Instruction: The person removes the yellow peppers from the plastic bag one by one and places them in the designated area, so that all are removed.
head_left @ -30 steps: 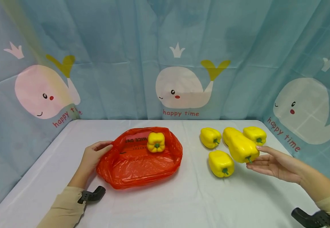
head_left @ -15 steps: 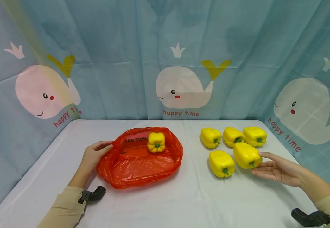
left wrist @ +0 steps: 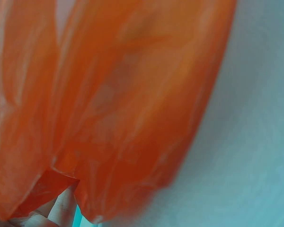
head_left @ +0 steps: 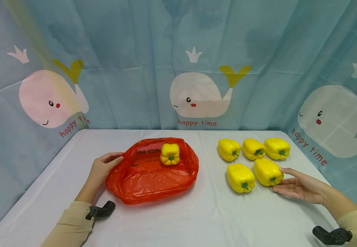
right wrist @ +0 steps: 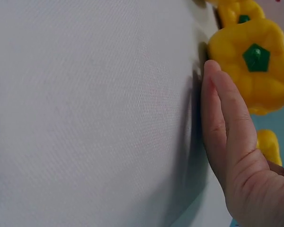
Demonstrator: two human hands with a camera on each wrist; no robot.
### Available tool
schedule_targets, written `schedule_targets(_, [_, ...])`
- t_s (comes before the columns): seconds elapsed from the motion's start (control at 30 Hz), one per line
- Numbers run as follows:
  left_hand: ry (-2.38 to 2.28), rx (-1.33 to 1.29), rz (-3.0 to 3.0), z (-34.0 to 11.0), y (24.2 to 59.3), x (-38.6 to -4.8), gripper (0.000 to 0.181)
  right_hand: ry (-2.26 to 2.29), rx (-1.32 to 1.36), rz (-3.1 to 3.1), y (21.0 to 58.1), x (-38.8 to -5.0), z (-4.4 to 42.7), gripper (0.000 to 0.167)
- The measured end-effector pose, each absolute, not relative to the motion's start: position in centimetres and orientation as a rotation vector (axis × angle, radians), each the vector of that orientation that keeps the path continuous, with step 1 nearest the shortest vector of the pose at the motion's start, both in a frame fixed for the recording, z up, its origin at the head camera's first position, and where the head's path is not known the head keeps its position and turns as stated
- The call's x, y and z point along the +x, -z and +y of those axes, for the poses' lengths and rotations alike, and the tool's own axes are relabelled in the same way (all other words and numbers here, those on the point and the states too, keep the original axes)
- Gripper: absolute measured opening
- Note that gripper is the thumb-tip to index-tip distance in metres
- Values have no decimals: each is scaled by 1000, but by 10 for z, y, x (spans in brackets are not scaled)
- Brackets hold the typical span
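Note:
In the head view, a red plastic bag (head_left: 154, 181) lies on the table with its mouth spread wide. My left hand (head_left: 99, 173) pinches its left rim between thumb and fingers. A yellow bell pepper (head_left: 170, 154) rests inside, near the back wall. My right hand (head_left: 302, 187) holds another bell pepper (head_left: 266, 169) by its right side, thumb above and fingers low. That pepper sits at or just above the tabletop; which, I cannot tell. The right wrist view shows fairly straight fingers (right wrist: 232, 113) against the pepper (right wrist: 253, 71); the thumb is mostly hidden. Red plastic (left wrist: 113, 113) fills the left wrist view.
Several other yellow bell peppers stand close by: one (head_left: 241, 177) left of the held one, and a back row with one pepper (head_left: 229, 150) at its left end. A white cloth (head_left: 197, 219) covers the table. A blue whale-print curtain (head_left: 129, 96) rises behind.
My right hand has lowered the bell pepper from in front of the back row, down and slightly right, beside the front pepper. The left hand keeps its hold on the bag.

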State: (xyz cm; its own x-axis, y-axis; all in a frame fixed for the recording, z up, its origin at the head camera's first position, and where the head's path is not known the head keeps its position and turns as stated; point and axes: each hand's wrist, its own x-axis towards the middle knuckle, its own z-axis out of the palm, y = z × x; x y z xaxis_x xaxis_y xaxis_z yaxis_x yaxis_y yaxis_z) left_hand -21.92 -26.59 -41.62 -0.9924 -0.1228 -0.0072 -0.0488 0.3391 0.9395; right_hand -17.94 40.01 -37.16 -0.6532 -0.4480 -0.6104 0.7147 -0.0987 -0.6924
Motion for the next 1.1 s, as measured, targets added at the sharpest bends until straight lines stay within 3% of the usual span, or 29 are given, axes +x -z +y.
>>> schedule_targets(0.4, [1772, 148, -2511, -266, 415, -217, 58, 1816, 281, 1432, 372, -181, 400, 92])
schedule_targets(0.67, [1763, 143, -2516, -264, 416, -217, 61, 1623, 339, 1837, 363, -180, 401, 102])
schedule_targets(0.87, [1769, 136, -2505, -265, 416, -217, 58, 1544, 314, 2197, 330, -183, 392, 87])
schedule_targets(1.1, [1770, 140, -2506, -265, 416, -218, 57, 1770, 180, 2214, 302, -182, 342, 46])
